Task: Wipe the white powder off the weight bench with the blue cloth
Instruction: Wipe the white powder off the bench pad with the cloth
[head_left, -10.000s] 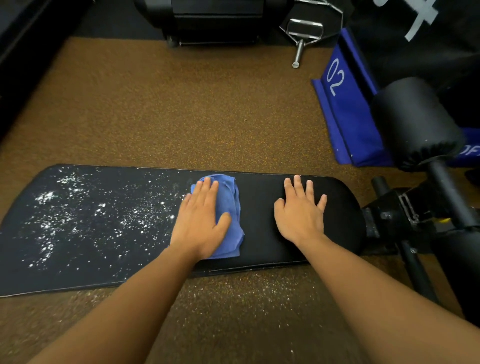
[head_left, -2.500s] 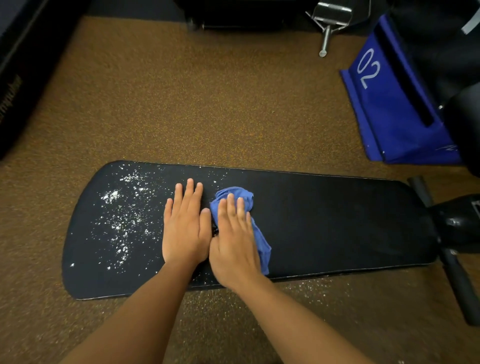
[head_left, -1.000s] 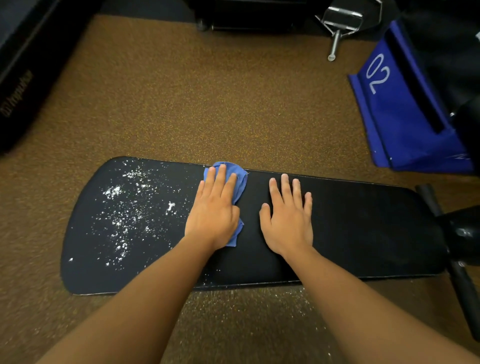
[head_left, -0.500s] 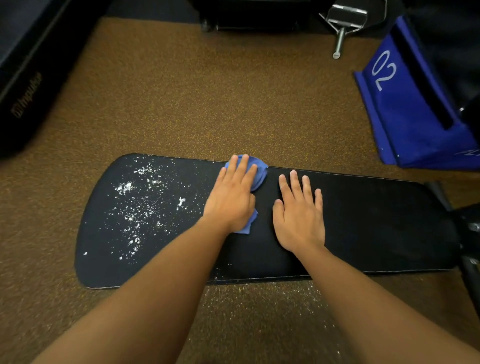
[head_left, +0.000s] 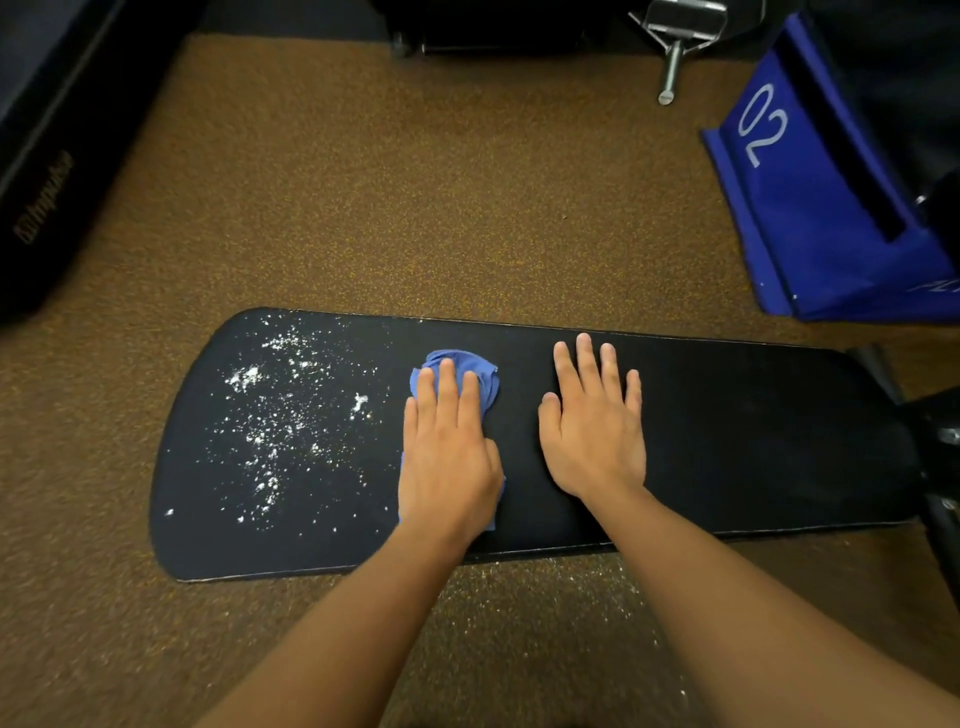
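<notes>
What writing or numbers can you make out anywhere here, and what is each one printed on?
"02": white digits, turned sideways, on the blue pad at the upper right.
Pale brand lettering on the black equipment at the left edge: too blurred and slanted to read surely.
White marks on that pad's lower right corner: cut off, unreadable.

Two bare forearms, no sleeves, left hand (head_left: 449, 457), right hand (head_left: 595, 436), fingers (head_left: 584, 358) without rings
</notes>
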